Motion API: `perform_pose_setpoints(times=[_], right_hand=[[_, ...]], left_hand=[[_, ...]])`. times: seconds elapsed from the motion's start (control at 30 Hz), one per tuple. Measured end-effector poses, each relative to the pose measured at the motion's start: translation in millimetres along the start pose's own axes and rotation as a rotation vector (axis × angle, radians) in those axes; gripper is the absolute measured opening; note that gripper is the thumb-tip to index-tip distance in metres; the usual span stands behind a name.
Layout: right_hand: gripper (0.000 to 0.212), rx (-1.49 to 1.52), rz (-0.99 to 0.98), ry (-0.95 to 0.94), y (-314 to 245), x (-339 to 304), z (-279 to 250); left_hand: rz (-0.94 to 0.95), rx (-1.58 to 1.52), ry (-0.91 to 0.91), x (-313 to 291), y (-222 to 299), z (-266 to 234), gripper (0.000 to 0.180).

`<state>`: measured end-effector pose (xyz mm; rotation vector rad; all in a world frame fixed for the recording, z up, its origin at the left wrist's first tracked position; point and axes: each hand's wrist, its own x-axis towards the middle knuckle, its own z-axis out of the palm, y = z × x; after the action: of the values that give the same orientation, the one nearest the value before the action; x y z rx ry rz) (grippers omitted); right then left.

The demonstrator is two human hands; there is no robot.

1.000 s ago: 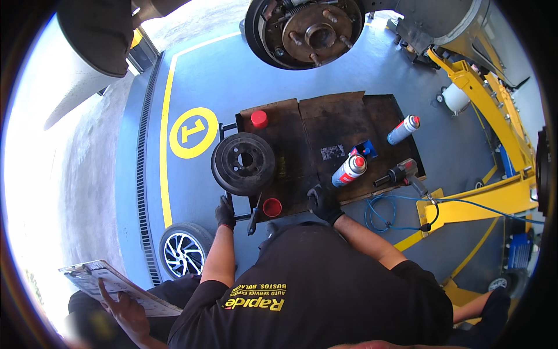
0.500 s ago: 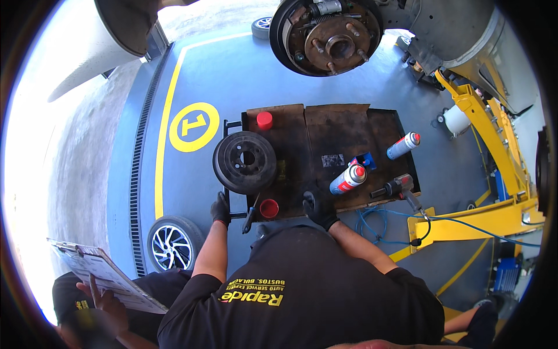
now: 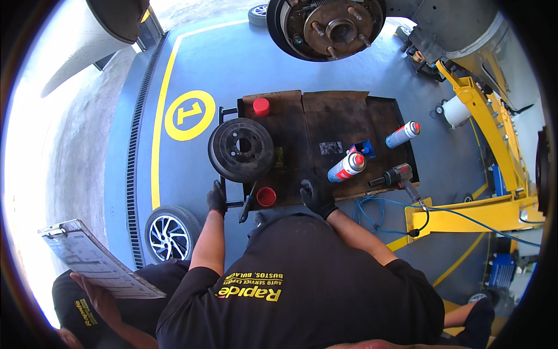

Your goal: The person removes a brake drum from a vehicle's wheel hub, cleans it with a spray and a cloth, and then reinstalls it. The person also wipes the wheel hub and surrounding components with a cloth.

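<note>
In a black glove, my left hand (image 3: 217,198) is closed around the black side handle (image 3: 233,203) of a low cart, at its near left corner. My right hand (image 3: 317,196), also gloved, grips the cart's near edge; its fingertips blend into the dark surface. On the cart's left side lies a round black brake drum (image 3: 231,164). Between my hands sit a red cap (image 3: 266,196) and a screwdriver (image 3: 246,205). Right of my right hand stand a spray can (image 3: 344,168) and an impact wrench (image 3: 395,176).
A second spray can (image 3: 402,135), blue box (image 3: 366,149) and red lid (image 3: 261,107) lie on the cart (image 3: 337,110). A wheel hub (image 3: 339,29) hangs beyond. A wheel (image 3: 168,234) and a person with a clipboard (image 3: 99,256) are left; a yellow lift arm (image 3: 465,216) and blue hose (image 3: 378,206) are right.
The view has shifted slightly, so the whole scene sits higher. My hands keep their places on the cart. The other person's clipboard has tilted up, and their pointing finger has left the sheet.
</note>
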<state>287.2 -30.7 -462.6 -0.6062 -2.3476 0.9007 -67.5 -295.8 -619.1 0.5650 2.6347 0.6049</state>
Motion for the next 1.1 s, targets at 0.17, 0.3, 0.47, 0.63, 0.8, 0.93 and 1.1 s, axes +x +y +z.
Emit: perform_pose_setpoints(times=[0.17,0.3,0.47,0.63,0.8,0.93,1.1], right_hand=[[0.024,0.033,0.043,-0.003,-6,-1,0],[0.023,-0.006,0.039,-0.001,-5,-1,-2],[0.019,-0.005,0.04,-0.007,-20,8,-8],[0.028,-0.093,-0.02,-0.034,-2,-1,-5],[0.022,-0.088,-0.006,-0.023,-8,1,-7],[0.02,-0.057,-0.027,0.002,-10,2,-10],[0.019,-0.028,0.018,0.004,-11,-2,-11]], left_hand=[[-0.043,-0.036,-0.025,0,-5,-6,0.045],[-0.044,-0.049,-0.029,2,-1,-5,0.044],[0.027,0.006,0.054,2,-20,9,0.049],[0.0,-0.099,0.005,7,-14,4,0.047],[0.077,0.268,0.037,-15,15,-25,0.048],[-0.228,-0.031,0.072,-27,41,-38,0.057],[-0.263,0.137,0.021,-40,61,-53,0.063]])
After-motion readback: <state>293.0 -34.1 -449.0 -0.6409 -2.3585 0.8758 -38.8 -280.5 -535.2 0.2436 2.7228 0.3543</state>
